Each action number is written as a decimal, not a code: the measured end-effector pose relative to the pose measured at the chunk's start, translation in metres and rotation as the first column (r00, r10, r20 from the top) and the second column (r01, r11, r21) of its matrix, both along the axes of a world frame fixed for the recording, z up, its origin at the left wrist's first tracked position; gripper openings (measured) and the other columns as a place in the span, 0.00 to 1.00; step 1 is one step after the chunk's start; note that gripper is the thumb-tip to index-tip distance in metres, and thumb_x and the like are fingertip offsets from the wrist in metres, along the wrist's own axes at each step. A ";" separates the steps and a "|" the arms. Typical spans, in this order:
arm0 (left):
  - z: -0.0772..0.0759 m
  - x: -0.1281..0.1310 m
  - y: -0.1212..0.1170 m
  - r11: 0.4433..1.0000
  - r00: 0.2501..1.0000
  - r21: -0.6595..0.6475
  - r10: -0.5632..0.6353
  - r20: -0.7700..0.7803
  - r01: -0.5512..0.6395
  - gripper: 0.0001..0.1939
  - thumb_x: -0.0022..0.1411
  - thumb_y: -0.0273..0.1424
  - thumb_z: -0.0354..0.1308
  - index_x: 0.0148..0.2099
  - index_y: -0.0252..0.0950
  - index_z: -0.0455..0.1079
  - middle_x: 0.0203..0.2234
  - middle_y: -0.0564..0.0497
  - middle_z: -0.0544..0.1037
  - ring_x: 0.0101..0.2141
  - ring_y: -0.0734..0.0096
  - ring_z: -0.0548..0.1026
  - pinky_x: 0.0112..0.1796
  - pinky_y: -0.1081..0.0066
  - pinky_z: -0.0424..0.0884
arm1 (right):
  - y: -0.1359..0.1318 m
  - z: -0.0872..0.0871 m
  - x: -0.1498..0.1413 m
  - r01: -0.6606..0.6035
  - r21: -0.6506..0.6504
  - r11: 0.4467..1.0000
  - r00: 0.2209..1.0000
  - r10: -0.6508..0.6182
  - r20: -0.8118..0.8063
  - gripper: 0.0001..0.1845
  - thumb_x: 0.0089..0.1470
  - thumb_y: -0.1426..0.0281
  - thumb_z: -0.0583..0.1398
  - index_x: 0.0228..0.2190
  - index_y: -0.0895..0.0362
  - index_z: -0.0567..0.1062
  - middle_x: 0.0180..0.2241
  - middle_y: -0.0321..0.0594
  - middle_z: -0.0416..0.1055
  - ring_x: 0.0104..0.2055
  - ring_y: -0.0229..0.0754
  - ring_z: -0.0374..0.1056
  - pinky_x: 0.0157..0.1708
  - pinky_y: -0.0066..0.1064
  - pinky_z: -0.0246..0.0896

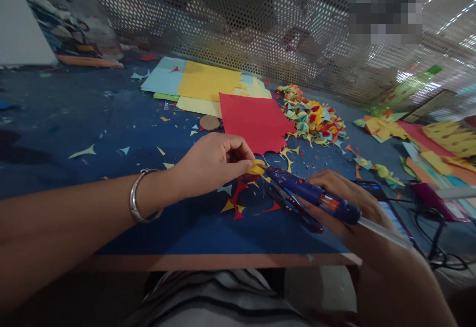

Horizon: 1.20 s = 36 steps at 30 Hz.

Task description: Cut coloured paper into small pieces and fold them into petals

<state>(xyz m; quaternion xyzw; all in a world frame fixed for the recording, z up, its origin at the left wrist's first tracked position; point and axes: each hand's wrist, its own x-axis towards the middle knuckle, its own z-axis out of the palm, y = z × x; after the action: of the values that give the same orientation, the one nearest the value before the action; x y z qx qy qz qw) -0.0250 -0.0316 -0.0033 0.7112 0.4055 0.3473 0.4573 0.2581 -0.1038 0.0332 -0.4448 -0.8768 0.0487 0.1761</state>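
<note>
My left hand (219,161), with a silver bangle at the wrist, pinches a small piece of yellow paper (257,167) between thumb and fingertips. Wrapped in my right hand (338,193) is a blue glue gun (312,190), with a whitish glue stick (385,231) jutting from its back end. The gun's nozzle is right at the yellow paper; I cannot tell whether the two touch. Scissors (297,208) lie slantwise just under the gun, partly covered by it. Red, yellow and pale paper scraps (236,200) are scattered below my left hand.
A red paper sheet (253,121) lies beyond my hands, beside yellow (208,79) and light blue sheets (163,74). Right of them is a heap of small coloured paper pieces (316,119). A phone (390,215) and black cables (439,238) sit at the right. Perforated metal (223,25) closes off the back.
</note>
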 end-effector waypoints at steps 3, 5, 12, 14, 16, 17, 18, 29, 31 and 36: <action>0.001 0.000 0.000 1.000 1.000 -0.014 0.001 -0.002 -0.001 0.07 0.60 0.36 0.63 0.36 0.38 0.76 0.29 0.51 0.83 0.29 0.69 0.80 0.31 0.72 0.74 | 0.000 0.000 0.000 -0.009 0.013 1.000 1.000 0.009 -0.003 0.03 0.65 0.66 0.59 0.39 0.51 0.71 0.36 0.39 0.75 0.36 0.45 0.74 0.30 0.35 0.65; 0.001 0.001 -0.001 1.000 1.000 -0.015 0.001 -0.004 -0.001 0.06 0.60 0.35 0.63 0.36 0.38 0.76 0.29 0.50 0.83 0.29 0.69 0.80 0.31 0.72 0.73 | 0.000 0.001 0.000 -0.015 0.021 1.000 1.000 0.015 0.001 0.03 0.65 0.66 0.59 0.39 0.51 0.71 0.36 0.39 0.75 0.36 0.45 0.74 0.30 0.35 0.65; 0.000 0.000 0.000 1.000 0.999 0.017 0.003 -0.032 -0.002 0.08 0.61 0.38 0.63 0.37 0.38 0.77 0.30 0.50 0.83 0.30 0.69 0.79 0.31 0.72 0.73 | 0.001 0.000 0.001 -0.005 0.014 1.000 1.000 0.005 0.024 0.04 0.65 0.65 0.59 0.39 0.52 0.71 0.37 0.39 0.75 0.36 0.44 0.74 0.31 0.33 0.64; -0.002 0.000 0.001 1.000 1.000 0.022 0.000 -0.030 0.001 0.08 0.62 0.38 0.62 0.37 0.38 0.77 0.31 0.50 0.83 0.30 0.69 0.79 0.31 0.71 0.73 | 0.001 0.001 0.001 -0.010 0.024 1.000 1.000 0.009 0.025 0.04 0.66 0.65 0.59 0.39 0.52 0.71 0.37 0.39 0.75 0.36 0.43 0.74 0.31 0.32 0.65; -0.002 0.000 0.001 1.000 1.000 0.019 -0.008 -0.029 0.009 0.08 0.62 0.37 0.62 0.37 0.39 0.77 0.31 0.50 0.83 0.30 0.69 0.79 0.32 0.71 0.72 | 0.002 0.002 0.000 -0.019 0.034 0.999 1.000 0.019 0.018 0.04 0.66 0.65 0.59 0.39 0.52 0.70 0.36 0.39 0.74 0.35 0.42 0.73 0.30 0.31 0.64; -0.002 0.000 0.001 1.000 0.999 0.013 -0.013 -0.029 0.013 0.07 0.62 0.37 0.62 0.37 0.39 0.77 0.31 0.50 0.83 0.30 0.69 0.79 0.31 0.71 0.72 | 0.002 0.003 -0.001 -0.023 0.039 0.999 1.000 0.022 0.016 0.04 0.66 0.66 0.59 0.39 0.52 0.70 0.36 0.39 0.74 0.35 0.42 0.73 0.29 0.31 0.64; -0.002 0.000 0.001 1.000 0.999 0.008 -0.017 -0.029 0.017 0.07 0.61 0.36 0.62 0.37 0.39 0.77 0.31 0.50 0.83 0.30 0.69 0.79 0.31 0.71 0.72 | 0.002 0.004 -0.001 -0.026 0.044 0.999 1.000 0.026 0.013 0.04 0.66 0.66 0.58 0.38 0.52 0.70 0.36 0.39 0.74 0.34 0.42 0.73 0.29 0.31 0.64; 0.010 0.004 -0.002 0.982 0.994 -0.187 0.029 0.104 -0.009 0.05 0.56 0.32 0.65 0.33 0.36 0.78 0.28 0.51 0.81 0.30 0.71 0.77 0.34 0.72 0.73 | 0.001 0.000 0.009 0.061 0.089 0.994 0.998 -0.059 -0.023 0.06 0.62 0.69 0.61 0.42 0.50 0.71 0.38 0.40 0.75 0.38 0.46 0.74 0.35 0.35 0.67; 0.012 0.006 -0.003 0.957 0.981 -0.289 0.081 0.177 -0.027 0.04 0.55 0.31 0.66 0.32 0.35 0.78 0.28 0.51 0.81 0.31 0.71 0.78 0.36 0.71 0.75 | 0.003 -0.001 0.013 0.079 0.100 0.992 0.997 -0.076 -0.034 0.07 0.62 0.69 0.60 0.43 0.50 0.70 0.40 0.41 0.74 0.39 0.47 0.73 0.37 0.36 0.66; 0.015 0.009 -0.004 0.864 0.915 -0.503 0.203 0.349 0.001 0.02 0.53 0.27 0.68 0.29 0.34 0.78 0.29 0.49 0.83 0.33 0.71 0.80 0.42 0.68 0.76 | 0.017 -0.005 0.028 0.204 0.193 0.960 0.973 -0.222 0.072 0.09 0.62 0.67 0.58 0.44 0.53 0.69 0.39 0.43 0.71 0.40 0.50 0.71 0.38 0.40 0.64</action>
<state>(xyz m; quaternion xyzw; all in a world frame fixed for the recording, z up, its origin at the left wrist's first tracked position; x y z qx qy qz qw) -0.0160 -0.0358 0.0118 0.4643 0.4186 0.3907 0.6756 0.2865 -0.0867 0.0286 -0.5202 -0.8317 -0.0726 0.1800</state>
